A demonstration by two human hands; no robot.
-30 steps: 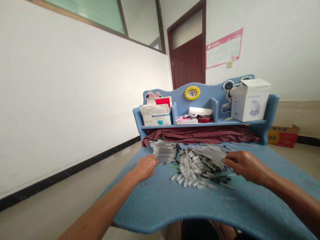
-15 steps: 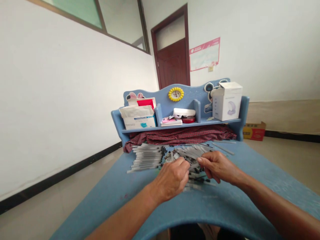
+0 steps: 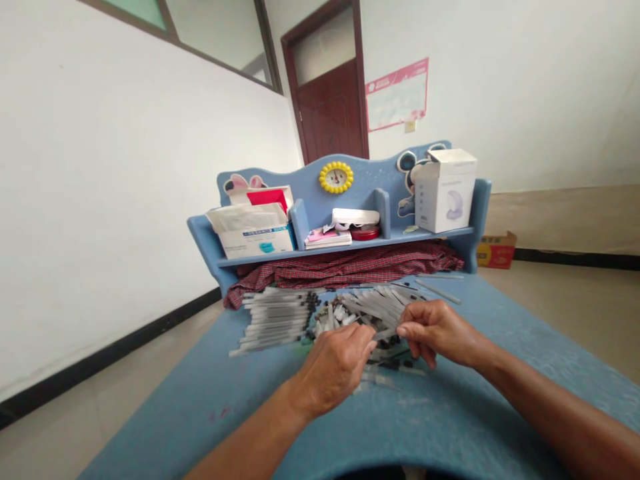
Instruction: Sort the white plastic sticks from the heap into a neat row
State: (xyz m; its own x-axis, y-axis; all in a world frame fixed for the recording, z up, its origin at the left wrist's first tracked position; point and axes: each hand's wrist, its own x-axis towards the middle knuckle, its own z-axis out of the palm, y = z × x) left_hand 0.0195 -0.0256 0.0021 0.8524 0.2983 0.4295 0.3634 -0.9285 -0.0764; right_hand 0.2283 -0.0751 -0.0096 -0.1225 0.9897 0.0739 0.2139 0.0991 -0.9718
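Note:
My left hand (image 3: pixel 339 363) is closed in a pinch at the front of a heap of small parts. Facing it, my right hand (image 3: pixel 434 333) is pinched too, thumb against forefinger. A translucent pen barrel (image 3: pixel 385 334) spans the short gap between both sets of fingertips; its ends are hidden by the fingers. Behind my left hand lie small clear and white pieces (image 3: pixel 341 315) with dark bits among them. Left of these, a neat row of pens (image 3: pixel 277 319) lies side by side, black ends to the right. More loose translucent barrels (image 3: pixel 373 301) fan out behind my hands.
The blue table (image 3: pixel 240 407) carries a rear shelf (image 3: pixel 320 250) with a mask box (image 3: pixel 257 237), a white carton (image 3: pixel 445 193) and a red round tin (image 3: pixel 365 232). A yellow flower clock (image 3: pixel 336 177) is on its back panel. Red checked cloth (image 3: pixel 345 267) is bunched below.
The view has shifted, so the table and shelf appear further left. My hands stay close together over the heap, and the barrel between them shows more clearly.

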